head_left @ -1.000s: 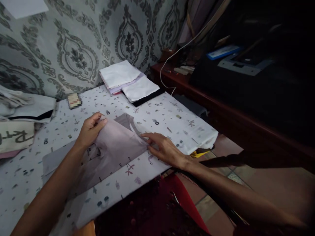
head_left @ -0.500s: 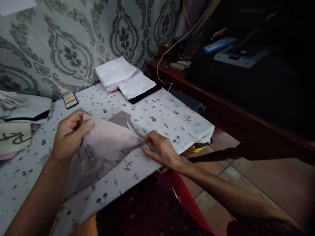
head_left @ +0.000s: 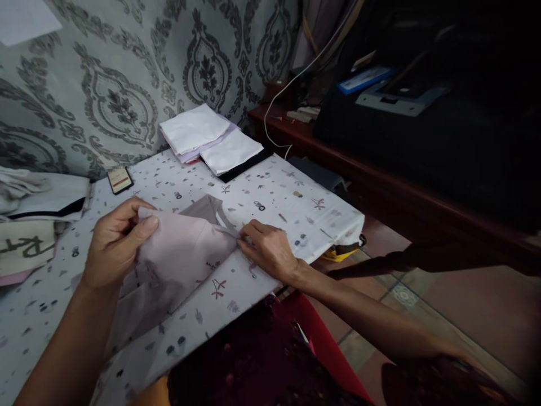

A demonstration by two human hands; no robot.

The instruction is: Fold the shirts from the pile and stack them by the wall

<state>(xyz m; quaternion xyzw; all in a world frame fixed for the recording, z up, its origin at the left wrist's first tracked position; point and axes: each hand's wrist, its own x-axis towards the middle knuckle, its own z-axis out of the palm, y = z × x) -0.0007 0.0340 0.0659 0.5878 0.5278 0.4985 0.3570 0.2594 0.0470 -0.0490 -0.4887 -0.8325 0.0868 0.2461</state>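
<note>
A thin pinkish-grey cloth (head_left: 181, 239) with small dark lettering near its lower right edge is stretched between my two hands above the table. At its far side a darker grey fold shows, with a curved band along it. My left hand (head_left: 120, 239) pinches the cloth's upper left corner between thumb and fingers. On the opposite end, my right hand (head_left: 268, 248) grips the gathered edge where the band comes down. The lower left of the cloth trails on the table, partly behind my left forearm.
The table (head_left: 253, 186) has a white patterned cover. Folded white cloths (head_left: 194, 129) lie in stacks at the back, and a phone (head_left: 120, 179) rests near the wall. Heaped fabrics (head_left: 46, 197) sit at the left. A dark wooden cabinet (head_left: 304, 135) with a white cable stands at right.
Both hands keep hold of the cloth. It is a little lower and flatter, so its lettering shows more clearly. The whole view has shifted slightly.
</note>
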